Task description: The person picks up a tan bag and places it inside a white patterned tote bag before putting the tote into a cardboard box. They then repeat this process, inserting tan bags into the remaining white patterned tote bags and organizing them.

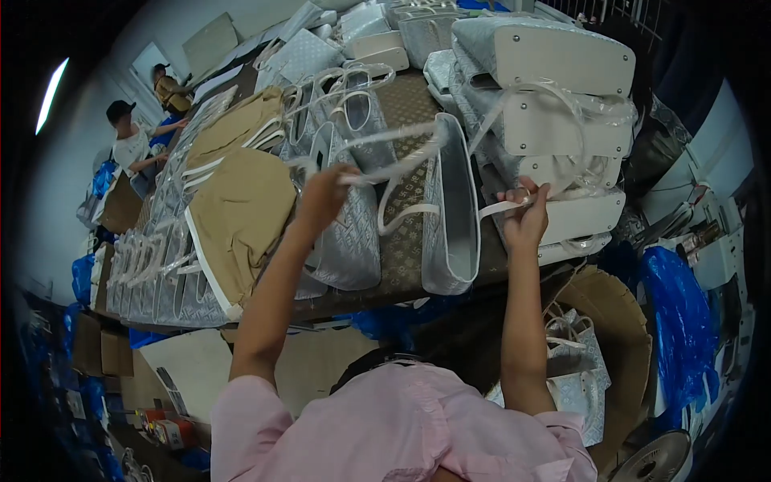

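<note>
A silver patterned tote bag (452, 209) stands open-topped on the table between my two hands. My left hand (325, 195) is closed on a white strap (397, 166), whose band stretches right toward the top of that bag. Closed fingers of my right hand (526, 213) grip another white strap (499, 208) at the bag's right side. Left of it stands a second silver tote bag (353, 245), close to my left hand. Beside my right hand rises a stack of similar bags, their pale studded bases (562, 56) facing me.
Tan cloth covers (241, 217) lie over bags at the left of the brown patterned table (401, 100). More bags fill the back. A cardboard box (626, 321) holding bags stands below right, near blue plastic (679, 321) and a fan (658, 462). Two people work at the far left.
</note>
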Action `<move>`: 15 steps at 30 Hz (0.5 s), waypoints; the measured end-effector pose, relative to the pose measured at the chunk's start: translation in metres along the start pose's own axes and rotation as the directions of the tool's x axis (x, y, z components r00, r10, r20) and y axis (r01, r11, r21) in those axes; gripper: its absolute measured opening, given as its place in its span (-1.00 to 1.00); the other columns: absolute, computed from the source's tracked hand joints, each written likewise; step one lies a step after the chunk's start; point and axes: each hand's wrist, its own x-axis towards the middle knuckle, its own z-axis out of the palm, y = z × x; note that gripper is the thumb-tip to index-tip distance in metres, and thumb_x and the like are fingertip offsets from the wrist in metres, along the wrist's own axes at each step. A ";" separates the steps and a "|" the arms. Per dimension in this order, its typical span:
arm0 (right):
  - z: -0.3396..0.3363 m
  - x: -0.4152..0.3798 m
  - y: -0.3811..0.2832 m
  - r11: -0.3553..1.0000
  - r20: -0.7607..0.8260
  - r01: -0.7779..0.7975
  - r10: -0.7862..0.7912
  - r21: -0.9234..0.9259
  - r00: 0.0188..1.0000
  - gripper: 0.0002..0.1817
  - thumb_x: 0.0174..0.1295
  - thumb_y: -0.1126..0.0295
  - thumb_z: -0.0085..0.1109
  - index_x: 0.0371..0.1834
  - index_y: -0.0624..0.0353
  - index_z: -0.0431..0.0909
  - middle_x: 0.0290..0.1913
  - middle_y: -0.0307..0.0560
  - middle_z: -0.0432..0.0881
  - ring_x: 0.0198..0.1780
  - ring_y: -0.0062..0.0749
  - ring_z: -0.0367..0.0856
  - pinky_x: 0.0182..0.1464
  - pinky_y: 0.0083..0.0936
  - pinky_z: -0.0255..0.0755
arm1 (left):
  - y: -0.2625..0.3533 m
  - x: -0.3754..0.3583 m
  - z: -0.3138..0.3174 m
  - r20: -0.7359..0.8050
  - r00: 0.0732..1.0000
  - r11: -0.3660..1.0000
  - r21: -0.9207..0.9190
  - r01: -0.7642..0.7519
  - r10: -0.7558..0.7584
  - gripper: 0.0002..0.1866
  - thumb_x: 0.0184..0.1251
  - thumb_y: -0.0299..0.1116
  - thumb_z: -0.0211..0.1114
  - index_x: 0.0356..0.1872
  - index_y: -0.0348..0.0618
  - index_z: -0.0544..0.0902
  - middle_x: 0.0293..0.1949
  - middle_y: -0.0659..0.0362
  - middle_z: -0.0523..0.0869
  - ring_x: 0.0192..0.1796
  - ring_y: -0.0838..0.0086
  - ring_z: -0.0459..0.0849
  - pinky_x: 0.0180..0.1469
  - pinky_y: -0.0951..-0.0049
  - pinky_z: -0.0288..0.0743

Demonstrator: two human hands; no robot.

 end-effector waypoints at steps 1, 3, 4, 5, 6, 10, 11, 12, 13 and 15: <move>-0.010 -0.007 -0.002 0.993 0.020 0.027 -0.025 -0.112 1.000 -0.53 0.42 0.03 -0.17 -0.17 0.30 0.47 -0.52 -0.16 0.46 -0.39 -0.33 0.49 -0.17 -0.32 0.43 | 0.003 -0.001 -0.026 -0.144 0.953 0.950 -0.206 0.233 -0.265 -0.78 0.14 -0.36 0.26 -0.25 -0.29 0.60 -0.45 0.04 0.68 -0.32 0.21 0.67 -0.28 0.29 0.51; -0.026 -0.021 -0.002 0.985 -0.035 0.031 -0.037 -0.171 0.999 -0.54 0.42 0.05 -0.16 -0.15 0.31 0.46 -0.43 -0.09 0.51 -0.34 -0.29 0.54 -0.15 -0.30 0.45 | -0.025 -0.026 -0.068 -0.185 0.660 0.559 -0.717 0.416 -0.728 -0.74 0.20 -0.31 0.27 -0.24 -0.34 0.58 -0.44 0.08 0.67 -0.36 0.35 0.66 -0.27 0.39 0.52; -0.031 -0.025 -0.001 0.975 -0.052 0.037 -0.049 -0.220 0.997 -0.55 0.42 0.07 -0.16 -0.13 0.31 0.46 -0.34 -0.03 0.57 -0.29 -0.25 0.58 -0.14 -0.29 0.47 | -0.063 -0.046 -0.079 -0.088 0.489 0.265 -0.915 0.306 -0.868 -0.70 0.23 -0.27 0.28 -0.22 -0.36 0.57 -0.41 0.08 0.67 -0.37 0.41 0.65 -0.26 0.44 0.52; -0.048 -0.026 0.002 0.995 -0.076 -0.044 0.037 -0.093 0.996 -0.56 0.41 0.07 -0.13 -0.12 0.30 0.46 -0.22 0.02 0.59 -0.21 -0.23 0.60 -0.13 -0.30 0.48 | -0.106 -0.079 -0.085 -0.140 0.506 0.297 -0.923 0.245 -0.851 -0.62 0.24 -0.23 0.29 -0.15 -0.41 0.54 -0.32 0.01 0.66 -0.30 0.34 0.65 -0.18 0.41 0.51; -0.062 -0.030 0.011 0.992 -0.109 -0.100 0.092 -0.070 0.990 -0.56 0.40 0.06 -0.12 -0.12 0.29 0.47 -0.23 0.01 0.59 -0.17 -0.24 0.60 -0.12 -0.31 0.48 | -0.132 -0.096 -0.083 -0.199 0.529 0.330 -0.930 0.164 -0.825 -0.54 0.24 -0.19 0.30 -0.08 -0.46 0.52 -0.22 -0.06 0.65 -0.22 0.27 0.66 -0.10 0.38 0.51; -0.097 -0.061 0.054 0.906 -0.290 -0.423 0.406 0.006 0.867 -0.52 0.30 -0.05 0.01 -0.21 0.23 0.54 -0.30 -0.07 0.62 -0.22 -0.29 0.60 -0.13 -0.40 0.45 | -0.009 -0.072 -0.079 -0.583 0.389 0.652 -0.347 0.674 -0.713 -0.47 0.23 -0.25 0.31 0.08 -0.48 0.44 -0.02 -0.15 0.58 0.00 0.14 0.60 0.09 0.32 0.43; -0.100 -0.070 0.061 0.902 -0.314 -0.428 0.393 -0.050 0.864 -0.52 0.28 -0.05 0.05 -0.25 0.23 0.55 -0.35 -0.13 0.62 -0.25 -0.33 0.59 -0.18 -0.44 0.43 | 0.018 -0.059 -0.072 -0.804 0.503 0.798 0.059 0.599 -0.318 -0.50 0.27 -0.27 0.26 0.11 -0.44 0.44 -0.02 -0.11 0.59 0.04 0.20 0.59 0.10 0.34 0.44; -0.102 -0.069 0.061 0.901 -0.310 -0.429 0.392 -0.062 0.866 -0.52 0.28 -0.05 0.05 -0.25 0.23 0.55 -0.35 -0.13 0.62 -0.25 -0.33 0.59 -0.18 -0.44 0.43 | 0.041 -0.043 -0.061 -0.810 0.568 0.734 0.475 0.486 0.148 -0.53 0.32 -0.28 0.21 0.15 -0.40 0.43 -0.01 -0.07 0.61 0.08 0.26 0.58 0.11 0.35 0.44; -0.104 -0.067 0.060 0.873 -0.361 -0.448 0.361 -0.194 0.860 -0.52 0.29 -0.05 0.03 -0.26 0.23 0.56 -0.36 -0.15 0.62 -0.28 -0.38 0.58 -0.21 -0.47 0.42 | 0.067 -0.030 -0.044 -0.818 0.558 0.730 0.466 0.499 0.141 -0.53 0.32 -0.28 0.21 0.15 -0.40 0.43 -0.01 -0.07 0.61 0.08 0.26 0.58 0.11 0.35 0.44; -0.086 -0.076 0.048 0.804 -0.428 -0.465 0.297 -0.370 0.854 -0.52 0.31 -0.03 0.02 -0.47 0.20 0.53 -0.58 -0.21 0.53 -0.47 -0.47 0.54 -0.38 -0.51 0.39 | 0.112 -0.007 -0.008 -0.059 0.995 0.995 0.063 -0.072 0.076 -0.47 0.17 -0.59 0.21 0.22 -0.10 0.41 0.18 -0.01 0.48 0.30 0.13 0.37 0.27 0.24 0.32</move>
